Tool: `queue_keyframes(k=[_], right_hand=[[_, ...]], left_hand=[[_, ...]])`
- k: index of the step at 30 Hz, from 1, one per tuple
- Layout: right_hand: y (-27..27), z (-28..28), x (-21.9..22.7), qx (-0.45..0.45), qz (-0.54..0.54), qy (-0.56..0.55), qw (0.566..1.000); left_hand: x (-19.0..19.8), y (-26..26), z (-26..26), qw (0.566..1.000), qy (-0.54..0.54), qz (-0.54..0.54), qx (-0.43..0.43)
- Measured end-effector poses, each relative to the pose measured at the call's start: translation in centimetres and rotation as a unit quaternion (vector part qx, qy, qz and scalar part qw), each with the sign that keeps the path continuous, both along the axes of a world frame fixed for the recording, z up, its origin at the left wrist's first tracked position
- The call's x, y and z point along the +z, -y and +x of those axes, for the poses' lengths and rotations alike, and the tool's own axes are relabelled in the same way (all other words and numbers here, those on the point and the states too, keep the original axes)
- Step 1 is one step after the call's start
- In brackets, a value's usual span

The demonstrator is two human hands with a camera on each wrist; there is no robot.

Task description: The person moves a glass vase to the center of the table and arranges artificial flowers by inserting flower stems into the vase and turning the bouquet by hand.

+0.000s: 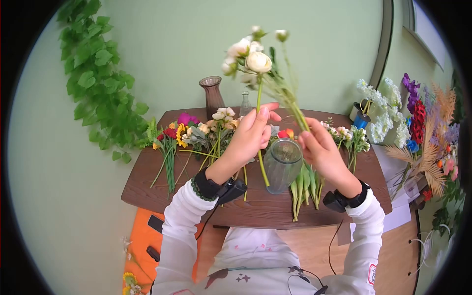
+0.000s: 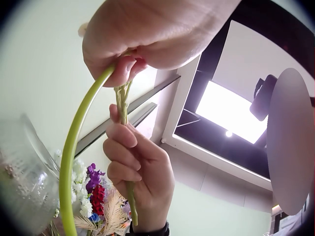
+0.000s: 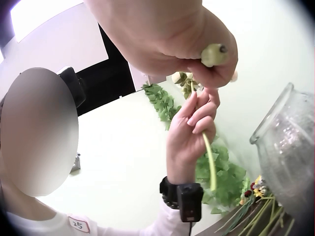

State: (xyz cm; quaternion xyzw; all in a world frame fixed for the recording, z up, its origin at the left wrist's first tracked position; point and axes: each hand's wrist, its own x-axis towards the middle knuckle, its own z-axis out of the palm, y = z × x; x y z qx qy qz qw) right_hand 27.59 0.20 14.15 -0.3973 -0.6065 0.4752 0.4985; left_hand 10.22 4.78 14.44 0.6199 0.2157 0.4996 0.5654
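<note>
My left hand [image 1: 250,135] pinches a long green stem topped by a round white rose-like flower [image 1: 258,62]. In the left wrist view the lower part of that stem [image 2: 74,142] curves down past the fingers. My right hand [image 1: 322,150] grips a branching green stem [image 1: 295,110] that slants up toward the white blooms, with a small bud [image 1: 281,35] near its top. Its cut end [image 3: 214,55] pokes out of the fist in the right wrist view. Between and below both hands stands a clear glass vase [image 1: 282,169]; the left stem's lower end overlaps its side.
Several cut flowers [image 1: 169,147] lie on the brown table's left, and green tulip-like stems [image 1: 306,189] lie right of the vase. A purplish vase [image 1: 213,98] and small bottle [image 1: 246,104] stand behind. Colourful flowers [image 1: 418,118] fill the right side; a phone [image 1: 155,223] lies on orange cloth.
</note>
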Motion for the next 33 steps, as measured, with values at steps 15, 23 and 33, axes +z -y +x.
queue_keyframes(k=[15,23,33], right_hand=[[-4.0,2.1,-3.0,-0.198,0.17,0.081,0.962],[-4.4,2.5,-1.8,-0.261,0.157,-0.024,0.952],[-3.4,3.3,-1.6,-0.161,0.118,-0.091,0.976]], left_hand=[[-3.8,-2.1,-4.7,0.997,-0.076,-0.022,-0.007],[-3.9,-2.5,-4.6,0.997,-0.065,-0.038,-0.01],[-2.9,-2.5,-3.6,0.997,0.042,-0.057,0.022]])
